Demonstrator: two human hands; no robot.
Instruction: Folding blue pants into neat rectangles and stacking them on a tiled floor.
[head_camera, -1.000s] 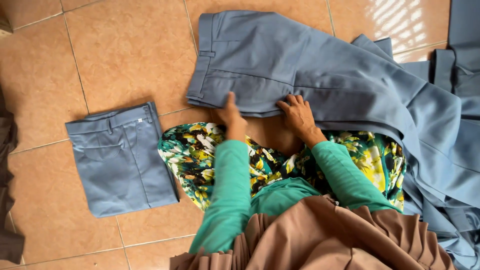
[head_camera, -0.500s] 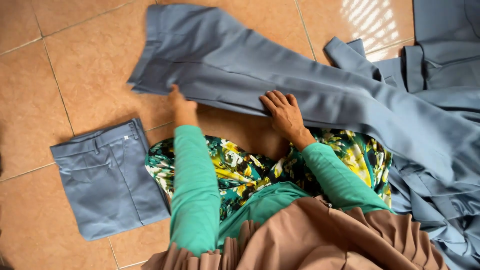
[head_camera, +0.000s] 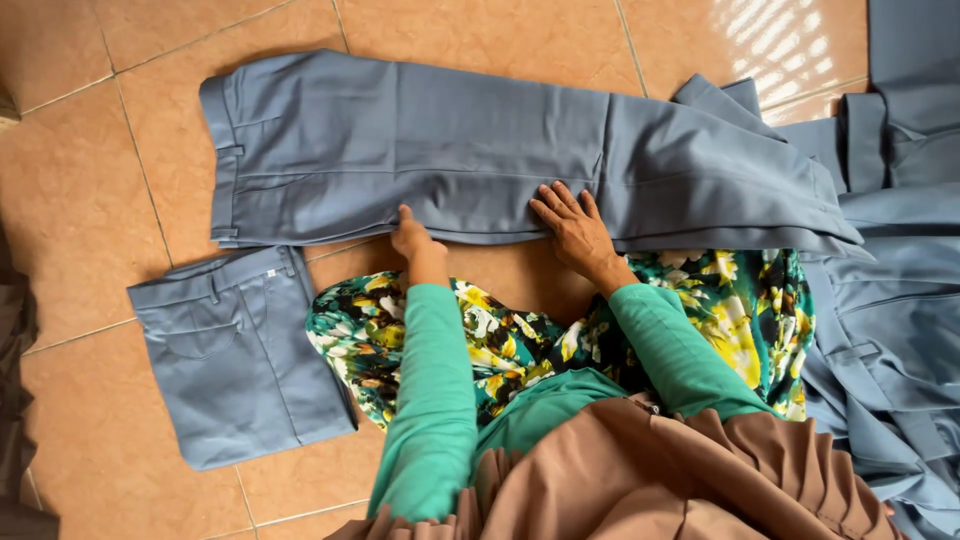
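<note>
A pair of grey-blue trousers (head_camera: 420, 150) lies spread flat on the tiled floor, waistband to the left. My left hand (head_camera: 413, 235) rests at the near edge of the trousers, fingers curled onto the cloth. My right hand (head_camera: 572, 225) lies flat on the cloth further right, fingers spread. Both arms wear green sleeves. A floral cloth (head_camera: 500, 340) covers my lap just below the hands.
A folded pair of the same grey-blue trousers (head_camera: 235, 350) lies at the lower left. A heap of more grey-blue trousers (head_camera: 890, 300) fills the right side. Dark cloth (head_camera: 15, 400) shows at the left edge. The floor is orange tile (head_camera: 90, 170).
The trousers have been drawn left and laid out flatter. My hands have moved with them along the near edge; the view has shifted.
</note>
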